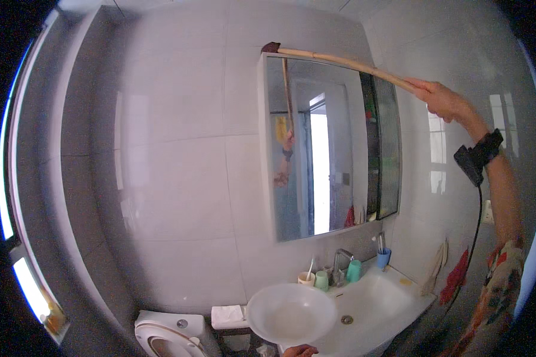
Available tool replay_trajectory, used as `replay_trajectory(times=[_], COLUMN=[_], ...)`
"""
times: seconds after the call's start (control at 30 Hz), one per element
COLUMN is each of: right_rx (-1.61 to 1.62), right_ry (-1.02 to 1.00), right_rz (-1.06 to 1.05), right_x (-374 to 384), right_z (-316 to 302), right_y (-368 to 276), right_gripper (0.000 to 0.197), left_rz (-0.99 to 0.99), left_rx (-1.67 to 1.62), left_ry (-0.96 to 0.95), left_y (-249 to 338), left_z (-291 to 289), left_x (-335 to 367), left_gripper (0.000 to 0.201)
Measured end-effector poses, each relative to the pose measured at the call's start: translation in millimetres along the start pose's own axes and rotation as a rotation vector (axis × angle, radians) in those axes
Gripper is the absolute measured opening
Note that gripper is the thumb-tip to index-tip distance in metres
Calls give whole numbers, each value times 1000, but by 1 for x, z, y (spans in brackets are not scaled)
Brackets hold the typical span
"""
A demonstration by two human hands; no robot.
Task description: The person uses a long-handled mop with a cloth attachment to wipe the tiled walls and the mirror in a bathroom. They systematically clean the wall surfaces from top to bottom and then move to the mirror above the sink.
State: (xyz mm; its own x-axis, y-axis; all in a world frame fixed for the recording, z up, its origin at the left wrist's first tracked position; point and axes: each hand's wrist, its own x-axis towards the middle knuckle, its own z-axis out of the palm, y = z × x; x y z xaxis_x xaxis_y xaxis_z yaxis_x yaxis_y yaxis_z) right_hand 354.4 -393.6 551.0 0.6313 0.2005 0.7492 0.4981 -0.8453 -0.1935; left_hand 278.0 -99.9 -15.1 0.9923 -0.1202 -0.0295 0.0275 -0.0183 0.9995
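Note:
My right hand point(441, 100) is closed round the end of a long, pale wooden stick point(345, 62). The stick reaches left along the top of a mirror cabinet point(312, 154). A dark brown lump point(271, 47), whose kind I cannot make out, is at its far end, on the cabinet's upper left corner. Only a bit of my left hand point(301, 351) shows at the lower edge, beside the front of the sink point(372, 297) and just below a whitish round basin point(292, 313). Its fingers are mostly cut off by the frame.
Behind the sink stand a faucet point(343, 260), a green cup point(354, 271), a blue cup with brushes point(383, 258) and smaller cups. A toilet point(170, 333) is at lower left, near a white tissue pack point(227, 314). Cloths point(455, 277) hang on the right wall.

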Motion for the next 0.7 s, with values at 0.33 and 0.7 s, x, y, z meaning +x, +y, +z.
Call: replay_trajectory(times=[0.33, 0.7], right_rx=[-12, 214], right_ry=[371, 490], right_rz=[-447, -338], right_x=[59, 178], right_z=[123, 137], right_y=[33, -41], right_gripper=[39, 25], left_rz=[2, -52], left_rx=[38, -216], left_ry=[115, 346], left_y=[33, 7], left_z=[5, 16], left_x=[-2, -17], left_gripper=[23, 24])
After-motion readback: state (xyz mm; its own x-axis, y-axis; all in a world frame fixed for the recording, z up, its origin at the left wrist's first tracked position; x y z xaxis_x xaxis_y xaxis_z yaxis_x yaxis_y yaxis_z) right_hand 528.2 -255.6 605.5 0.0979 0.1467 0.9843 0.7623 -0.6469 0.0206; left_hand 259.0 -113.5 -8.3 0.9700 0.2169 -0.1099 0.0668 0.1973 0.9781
